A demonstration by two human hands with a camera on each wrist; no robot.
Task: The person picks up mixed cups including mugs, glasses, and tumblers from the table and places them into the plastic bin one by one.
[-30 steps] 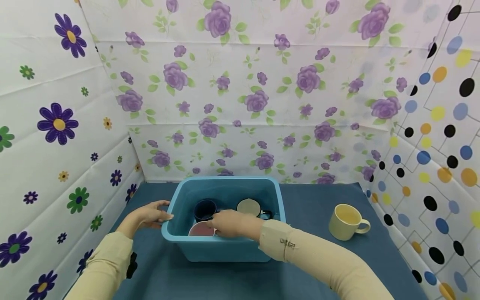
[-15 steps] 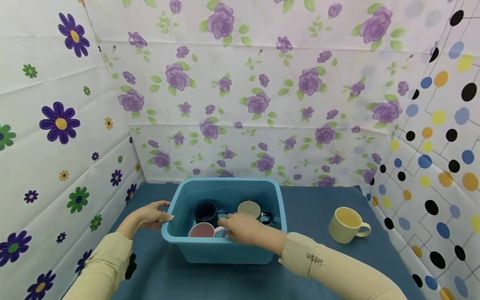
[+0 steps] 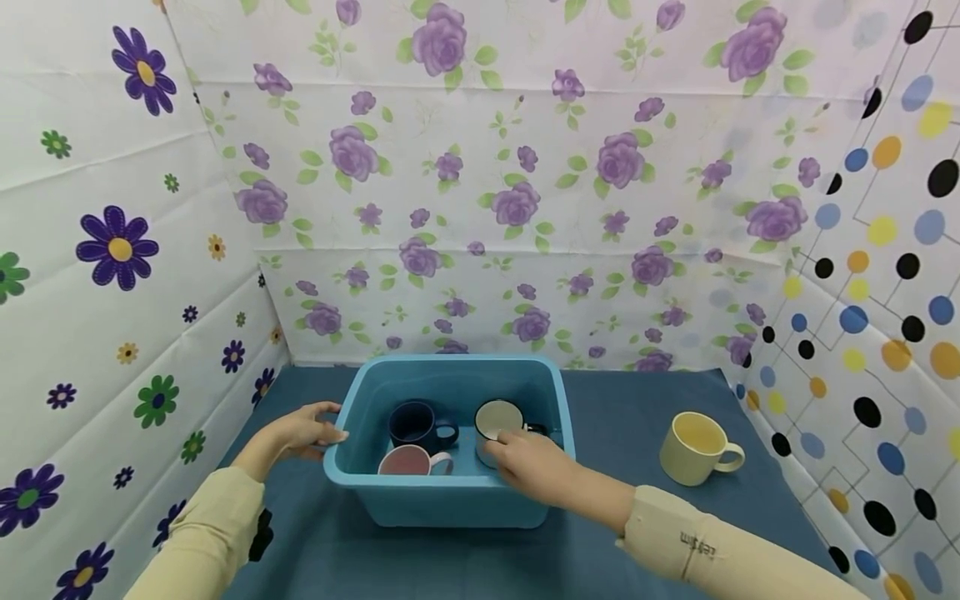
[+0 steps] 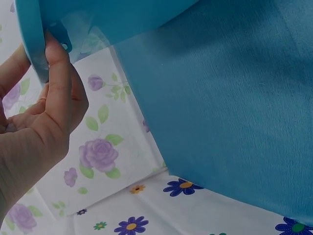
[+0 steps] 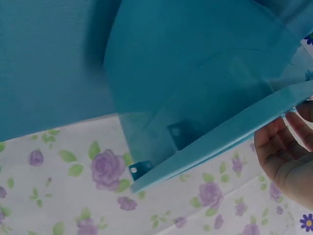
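A blue plastic basin (image 3: pixel 457 504) holds a navy mug (image 3: pixel 411 427) at back left, a pink-lined mug (image 3: pixel 405 460) in front of it and a cream mug with a dark rim (image 3: pixel 497 415) on the right. My left hand (image 3: pixel 300 431) pinches the basin's left rim, thumb on top; the left wrist view shows its fingers (image 4: pixel 58 73) under the edge. Reaching over the front rim, my right hand (image 3: pixel 543 467) has its fingertips at the cream mug's near side. In the right wrist view its fingers (image 5: pixel 274 142) are loosely bent past the rim, their tips partly hidden.
A pale yellow mug (image 3: pixel 690 450) stands on the blue tablecloth (image 3: pixel 622 417) to the right of the basin, handle pointing right. Flower-printed sheets (image 3: pixel 480 208) rise behind and on the left, a dotted one (image 3: pixel 870 333) on the right.
My right hand has let go of the pink-lined mug at front left and moved right to the cream mug. The left hand has stayed on the rim.
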